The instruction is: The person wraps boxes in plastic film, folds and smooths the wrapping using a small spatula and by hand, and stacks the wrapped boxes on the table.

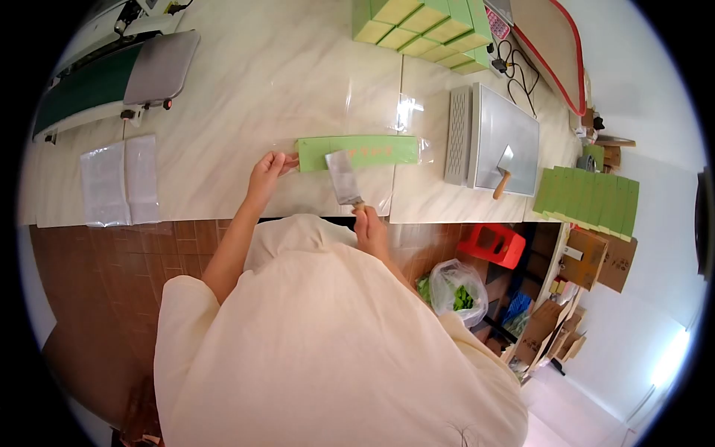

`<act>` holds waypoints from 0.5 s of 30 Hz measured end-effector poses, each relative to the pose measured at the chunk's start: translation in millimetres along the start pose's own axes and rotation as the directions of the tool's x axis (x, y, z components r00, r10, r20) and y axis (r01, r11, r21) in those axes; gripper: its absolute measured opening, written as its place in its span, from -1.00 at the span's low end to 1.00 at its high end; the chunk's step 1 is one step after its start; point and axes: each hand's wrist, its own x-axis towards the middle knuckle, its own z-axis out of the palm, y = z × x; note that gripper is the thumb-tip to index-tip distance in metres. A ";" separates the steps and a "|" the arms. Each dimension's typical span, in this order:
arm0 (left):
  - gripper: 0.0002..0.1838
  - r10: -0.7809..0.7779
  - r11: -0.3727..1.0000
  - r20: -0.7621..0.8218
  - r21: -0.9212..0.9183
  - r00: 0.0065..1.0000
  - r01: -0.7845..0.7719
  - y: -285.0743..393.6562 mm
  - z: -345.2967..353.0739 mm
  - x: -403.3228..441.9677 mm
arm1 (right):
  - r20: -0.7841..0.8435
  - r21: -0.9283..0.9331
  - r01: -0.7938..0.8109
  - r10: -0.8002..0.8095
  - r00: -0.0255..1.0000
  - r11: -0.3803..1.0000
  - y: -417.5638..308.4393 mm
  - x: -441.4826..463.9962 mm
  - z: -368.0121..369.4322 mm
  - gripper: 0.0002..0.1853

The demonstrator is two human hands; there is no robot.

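Observation:
A long green box (402,149) with orange lettering lies flat on the marbled table, clear plastic film (425,151) sticking out past its right end. At the box's left end, my left hand (267,177) has its fingers pinched together on the edge of the film. My right hand (371,231) grips the wooden handle of a scraper (343,179). Its wide metal blade rests over the near edge of the box, left of the lettering; whether it presses down cannot be told.
A grey metal hot plate (506,123) stands at right, with a second scraper (504,173) on it. Green boxes are stacked at the back (424,30) and at far right (588,197). Clear plastic bags (119,182) lie left, below a belt machine (112,86). A red stool (493,246) stands below.

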 end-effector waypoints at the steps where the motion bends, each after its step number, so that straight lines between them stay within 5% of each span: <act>1: -0.67 -0.011 1.000 -0.003 0.017 1.000 0.011 1.9 1.1 -1.0 | -0.058 0.003 0.049 -0.048 0.997 0.999 9.2 -5.3 -4.8 -0.71; 9: -0.69 -0.018 0.999 -0.002 0.036 1.000 0.018 6.4 -0.9 -3.8 | -0.144 0.059 -0.032 0.040 0.989 0.998 16.9 -4.6 -20.0 -0.66; 15: -0.64 -0.007 1.000 -0.163 -0.011 0.987 0.005 -13.1 -15.7 7.2 | -0.520 0.099 -0.175 0.201 0.830 0.980 66.3 53.8 -111.0 -0.62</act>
